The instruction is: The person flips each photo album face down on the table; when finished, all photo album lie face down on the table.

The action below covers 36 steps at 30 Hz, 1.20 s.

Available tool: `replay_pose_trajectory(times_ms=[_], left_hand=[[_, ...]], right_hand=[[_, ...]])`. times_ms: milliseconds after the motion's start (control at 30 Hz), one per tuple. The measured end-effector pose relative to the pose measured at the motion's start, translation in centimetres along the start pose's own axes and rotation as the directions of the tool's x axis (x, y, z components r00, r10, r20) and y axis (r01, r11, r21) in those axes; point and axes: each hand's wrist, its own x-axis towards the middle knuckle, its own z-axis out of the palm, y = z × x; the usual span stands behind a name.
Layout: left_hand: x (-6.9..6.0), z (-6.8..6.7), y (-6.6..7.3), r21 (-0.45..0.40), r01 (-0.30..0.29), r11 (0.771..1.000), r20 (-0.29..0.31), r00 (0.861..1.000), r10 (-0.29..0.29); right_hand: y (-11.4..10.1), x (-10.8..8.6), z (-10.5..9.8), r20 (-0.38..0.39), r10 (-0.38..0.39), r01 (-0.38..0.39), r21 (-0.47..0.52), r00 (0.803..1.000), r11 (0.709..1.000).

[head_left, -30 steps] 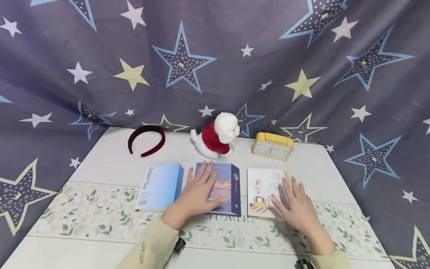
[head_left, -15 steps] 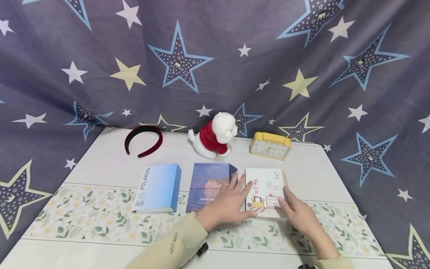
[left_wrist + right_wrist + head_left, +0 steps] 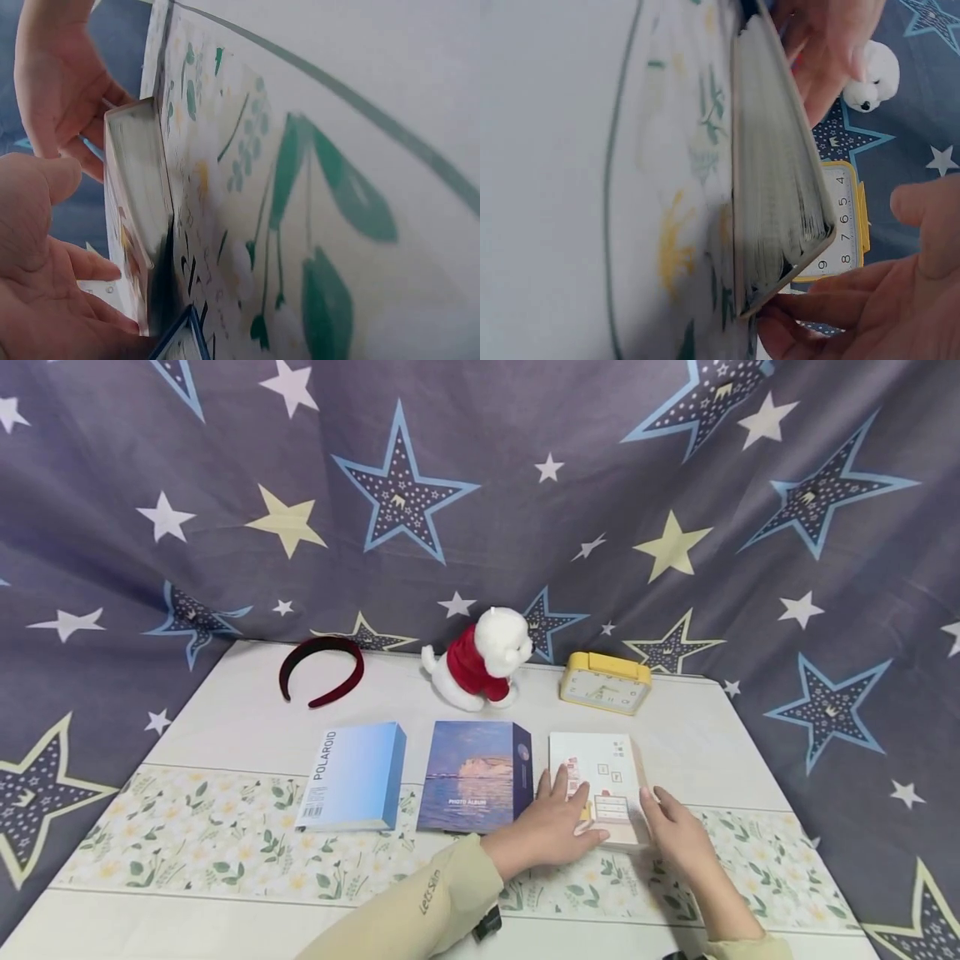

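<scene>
Headband [image 3: 354,675], dark red, lay at the rear left of the surface [image 3: 217,727], its open end toward the person. In front of it lay a blue volume [image 3: 354,777] marked POLAROID. Next to the right was a photo album [image 3: 467,777] with a seascape cover; behind it sat a plush dog [image 3: 468,668] in a red top. The left hand [image 3: 551,828] rested on the left part of a white album [image 3: 611,789], fingers extended and grasping nothing. This white album lay flat between the hands, to the right of the photo album. A yellow clock [image 3: 605,683] stood behind it. Farthest right, the right hand [image 3: 681,839] was unclenched, fingers touching the white album's right edge, thumb clear of it.
</scene>
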Motion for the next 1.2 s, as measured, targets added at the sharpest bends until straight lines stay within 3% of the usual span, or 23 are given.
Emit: replay_pose_trajectory(times_ms=[100, 200, 367, 467, 600, 767, 833, 1000, 1100, 1200], left_hand=[[0.0, -0.1, 0.1, -0.058, 0.015, 0.998, 0.009, 1.0, -0.015], [0.1, -0.2, 0.2, -0.081, 0.021, 0.996, 0.003, 1.0, -0.021], [0.3, -0.2, 0.4, -0.059, 0.017, 0.998, -0.024, 1.0, -0.018], [0.4, 0.0, 0.4, -0.054, 0.019, 0.998, -0.038, 0.999, -0.021], [0.3, 0.2, 0.3, -0.078, 0.011, 0.997, -0.046, 0.999, -0.014], [0.1, 0.2, 0.3, -0.122, 0.004, 0.993, -0.045, 0.999, -0.01], [0.1, 0.2, 0.3, -0.135, 0.001, 0.991, -0.051, 0.999, -0.008], [0.1, 0.3, 0.3, -0.156, 0.001, 0.988, -0.075, 0.997, -0.013], [0.1, 0.5, 0.4, -0.183, 0.006, 0.983, -0.081, 0.996, -0.022], [0.0, 0.5, 0.4, -0.226, 0.02, 0.974, -0.076, 0.996, -0.038]], right_hand=[[2.4, 2.2, 0.9, -0.003, 0.057, -0.056, 0.12, 0.998, 0.991], [5.4, 4.6, 1.9, -0.007, 0.102, -0.097, 0.256, 0.995, 0.962], [7.3, 6.5, 2.1, 0.027, 0.183, -0.172, 0.485, 0.983, 0.857], [6.5, 5.9, 1.4, 0.062, 0.207, -0.206, 0.564, 0.976, 0.8], [3.8, 3.7, 0.3, 0.077, 0.221, -0.22, 0.626, 0.972, 0.748], [1.1, 1.0, -1.1, 0.087, 0.166, -0.183, 0.641, 0.982, 0.746], [0.5, 0.3, -1.5, 0.098, 0.141, -0.17, 0.662, 0.985, 0.73], [0.1, -0.4, -1.7, 0.096, 0.126, -0.156, 0.73, 0.987, 0.665], [-0.2, -0.4, -1.6, 0.068, 0.133, -0.139, 0.748, 0.989, 0.649], [-0.7, -0.5, -1.5, 0.031, 0.145, -0.119, 0.747, 0.989, 0.654]])
